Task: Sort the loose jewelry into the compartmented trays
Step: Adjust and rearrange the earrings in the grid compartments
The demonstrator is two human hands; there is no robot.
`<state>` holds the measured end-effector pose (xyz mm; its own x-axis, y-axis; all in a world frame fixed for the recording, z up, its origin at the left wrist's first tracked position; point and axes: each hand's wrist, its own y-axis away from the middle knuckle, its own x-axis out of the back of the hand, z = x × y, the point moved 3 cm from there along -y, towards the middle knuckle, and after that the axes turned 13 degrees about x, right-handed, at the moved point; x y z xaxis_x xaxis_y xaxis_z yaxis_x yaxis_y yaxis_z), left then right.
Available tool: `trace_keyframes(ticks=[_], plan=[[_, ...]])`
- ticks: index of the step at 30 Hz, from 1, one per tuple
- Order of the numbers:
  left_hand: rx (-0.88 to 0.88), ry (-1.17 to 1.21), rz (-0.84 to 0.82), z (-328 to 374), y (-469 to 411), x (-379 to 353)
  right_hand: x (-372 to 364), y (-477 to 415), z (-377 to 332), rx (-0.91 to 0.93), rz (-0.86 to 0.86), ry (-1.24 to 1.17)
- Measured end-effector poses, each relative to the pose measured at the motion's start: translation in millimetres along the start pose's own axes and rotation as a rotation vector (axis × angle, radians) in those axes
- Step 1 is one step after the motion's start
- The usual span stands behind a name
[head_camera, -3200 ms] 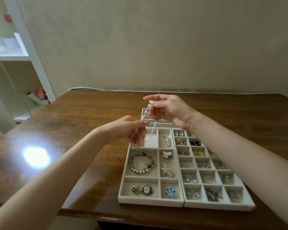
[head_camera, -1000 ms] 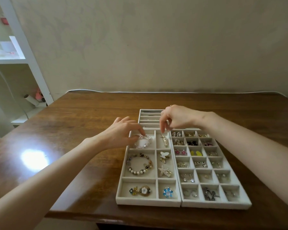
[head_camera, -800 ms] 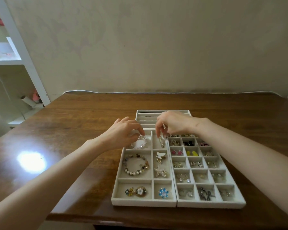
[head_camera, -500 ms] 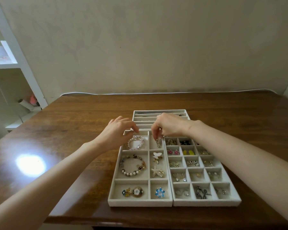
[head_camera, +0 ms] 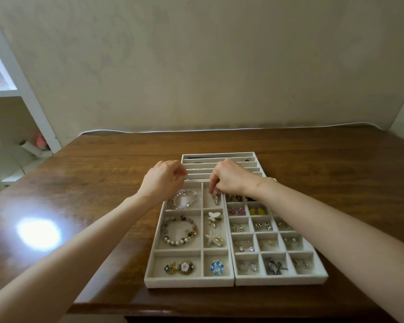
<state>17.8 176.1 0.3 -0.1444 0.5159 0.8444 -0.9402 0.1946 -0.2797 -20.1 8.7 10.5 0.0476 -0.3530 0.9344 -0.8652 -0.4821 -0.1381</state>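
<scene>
now, right grip (head_camera: 231, 180) pinching far end of gold clip (head_camera: 215, 199), left grip (head_camera: 163, 180) loosely curled, empty, behind clear bracelet (head_camera: 185, 199)

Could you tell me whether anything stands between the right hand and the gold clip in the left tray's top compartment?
Nothing visible does. The right hand has its fingertips down at the gold clip, in the left tray; the neighbouring clear bead bracelet lies across a divider.

Trays (head_camera: 189, 282) pale grey — table (head_camera: 103, 183) brown woodgrain; pink earrings (head_camera: 236, 211), yellow earrings (head_camera: 258, 211), blue brooch (head_camera: 217, 266).
</scene>
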Motion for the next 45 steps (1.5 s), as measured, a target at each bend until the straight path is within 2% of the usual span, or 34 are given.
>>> trace_keyframes(ticks=[9, 13, 19, 22, 29, 33, 37, 40, 42, 45], plan=[[0.178, -0.078, 0.036, -0.1, -16.8, -10.4, -2.3, 2.7, -4.9, -0.021, 0.017, -0.013], [0.196, -0.066, 0.066, -2.3, -19.9, -14.8, -1.3, 4.0, -6.7, -0.013, -0.018, 0.007], [0.198, -0.073, 0.089, -5.5, -22.0, -17.7, -6.9, -1.1, -9.8, -0.030, 0.048, 0.060], [0.203, -0.086, 0.097, -6.1, -22.6, -17.8, -5.7, -2.1, -8.5, -0.033, 0.029, 0.068], [0.259, -0.144, 0.060, -10.8, -27.9, -20.4, -7.9, -3.8, -10.1, -0.010, 0.032, 0.103], [0.296, -0.177, 0.004, -10.4, -31.0, -24.4, 3.1, 0.1, -8.6, -0.011, 0.034, 0.042], [0.306, -0.188, -0.042, -10.1, -35.5, -28.2, 40.6, 9.2, 18.4, -0.131, 0.247, -0.045], [0.307, -0.180, -0.048, -13.1, -39.0, -30.8, 55.3, 21.9, 62.8, -0.297, 0.434, 0.059], [0.312, -0.186, -0.045, -14.5, -42.3, -32.7, 52.1, 30.5, 91.6, -0.450, 0.399, 0.116], [0.335, -0.175, -0.051, -13.1, -50.7, -35.7, 36.2, 36.4, 118.5, -0.612, 0.235, 0.051]])
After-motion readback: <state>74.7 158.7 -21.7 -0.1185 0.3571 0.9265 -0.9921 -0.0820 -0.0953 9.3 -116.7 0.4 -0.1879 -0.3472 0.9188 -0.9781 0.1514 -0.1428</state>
